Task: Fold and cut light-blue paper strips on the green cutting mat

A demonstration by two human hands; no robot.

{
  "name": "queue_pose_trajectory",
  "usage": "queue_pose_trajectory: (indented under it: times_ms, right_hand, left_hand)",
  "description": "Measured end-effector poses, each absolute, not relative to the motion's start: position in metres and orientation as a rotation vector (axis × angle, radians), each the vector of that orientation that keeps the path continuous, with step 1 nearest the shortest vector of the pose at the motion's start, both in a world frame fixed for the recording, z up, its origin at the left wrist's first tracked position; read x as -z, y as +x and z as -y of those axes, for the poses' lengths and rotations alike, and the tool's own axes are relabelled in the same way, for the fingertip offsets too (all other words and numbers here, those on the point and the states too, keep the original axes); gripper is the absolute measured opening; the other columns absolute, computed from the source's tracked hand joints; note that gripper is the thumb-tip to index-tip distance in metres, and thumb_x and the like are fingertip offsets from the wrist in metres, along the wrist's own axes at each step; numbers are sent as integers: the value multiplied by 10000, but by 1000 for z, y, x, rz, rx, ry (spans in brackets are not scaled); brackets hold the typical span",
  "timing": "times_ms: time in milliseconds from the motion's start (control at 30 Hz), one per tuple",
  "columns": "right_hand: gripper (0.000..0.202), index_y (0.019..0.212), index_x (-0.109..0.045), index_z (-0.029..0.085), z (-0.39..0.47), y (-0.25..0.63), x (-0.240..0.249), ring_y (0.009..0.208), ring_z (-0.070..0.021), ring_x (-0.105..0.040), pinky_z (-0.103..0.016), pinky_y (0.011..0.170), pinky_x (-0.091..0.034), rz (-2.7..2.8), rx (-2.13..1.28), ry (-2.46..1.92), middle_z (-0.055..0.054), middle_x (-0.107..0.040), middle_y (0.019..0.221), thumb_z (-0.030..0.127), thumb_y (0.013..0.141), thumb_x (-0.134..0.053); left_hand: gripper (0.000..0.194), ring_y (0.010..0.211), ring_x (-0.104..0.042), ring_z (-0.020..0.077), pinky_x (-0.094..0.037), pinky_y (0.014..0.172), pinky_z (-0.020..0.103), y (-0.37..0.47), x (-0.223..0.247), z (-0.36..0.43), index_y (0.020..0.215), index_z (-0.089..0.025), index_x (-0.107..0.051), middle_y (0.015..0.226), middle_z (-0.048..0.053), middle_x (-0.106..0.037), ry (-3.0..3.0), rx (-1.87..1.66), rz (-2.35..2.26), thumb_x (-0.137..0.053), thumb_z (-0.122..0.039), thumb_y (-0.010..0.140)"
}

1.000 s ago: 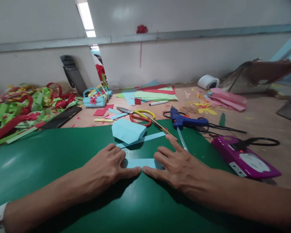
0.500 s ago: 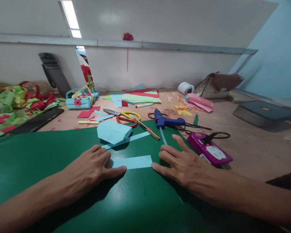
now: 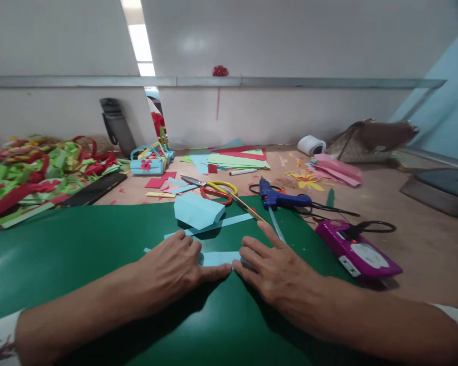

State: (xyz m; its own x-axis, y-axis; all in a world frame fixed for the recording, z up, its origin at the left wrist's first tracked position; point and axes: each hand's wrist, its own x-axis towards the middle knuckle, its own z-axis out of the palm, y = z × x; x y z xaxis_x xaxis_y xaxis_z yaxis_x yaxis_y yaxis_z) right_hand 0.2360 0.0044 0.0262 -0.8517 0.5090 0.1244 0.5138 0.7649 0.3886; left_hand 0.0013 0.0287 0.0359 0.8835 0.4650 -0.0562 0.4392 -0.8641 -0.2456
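A light blue paper strip (image 3: 219,258) lies on the green mat (image 3: 110,229) between my two hands. My left hand (image 3: 175,262) presses its left part, fingers curled and thumb stretched along the near edge. At its right end my right hand (image 3: 273,267) grips the paper, thumb close to the left thumb and index finger raised. Both ends of the strip are hidden under the fingers. Just behind sit a folded light blue paper piece (image 3: 198,211) and a narrow blue strip (image 3: 236,220). A pencil (image 3: 248,206) points toward the right hand.
Behind the mat lie scissors (image 3: 217,188), a blue glue gun (image 3: 278,197) and stacked coloured paper (image 3: 238,160). A purple power box (image 3: 361,251) with a cable stands right. Leftward are a phone (image 3: 95,190), a bottle (image 3: 117,127), a small blue paper bag (image 3: 147,165) and heaped paper strips (image 3: 41,178).
My hands have come closer together, and less of the strip shows between them. The right fingers now cover its right end. The whole view has shifted, with things appearing further right.
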Motion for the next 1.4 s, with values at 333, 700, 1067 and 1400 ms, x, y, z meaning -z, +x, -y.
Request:
queue_pose_trajectory:
  times_ms: [333,700,1067,1400]
  right_hand:
    - [161,931,-596,224,-16,246,-21,891,-246,-495,-572,960,-163,2861,478,-807,-46,-623,856,194,785,-537]
    - [232,797,-593,192,-20,225,-36,708,-166,-501,-395,806,-317,2654,72,-1051,-30,-589,739,39,800,-417]
    - [76,769,-602,180,-33,206,-40,778,-156,-494,-281,695,-346,2535,-620,-1396,-22,-570,807,207,823,-556]
    - [195,649,-549,161,-37,197,-22,760,-179,-442,-336,704,-309,2608,-428,-1408,-33,-532,768,201,840,-531]
  left_hand:
    - [398,653,-468,174,-310,611,302,-38,-35,-36,1258,-381,-430,752,28,-505,-2980,-227,931,-348,-178,926]
    - [264,648,-469,134,-294,636,285,-26,-18,-25,1091,-256,-560,728,-5,-549,-3125,363,1108,-369,-166,933]
    - [75,682,-514,128,-321,713,288,-6,-8,-25,881,-199,-587,726,-27,-602,-3090,629,1398,-524,-168,855]
    - [234,673,-488,144,-346,633,263,-36,-26,-19,637,-173,-555,645,-12,-531,-2986,559,2048,-481,-255,843]
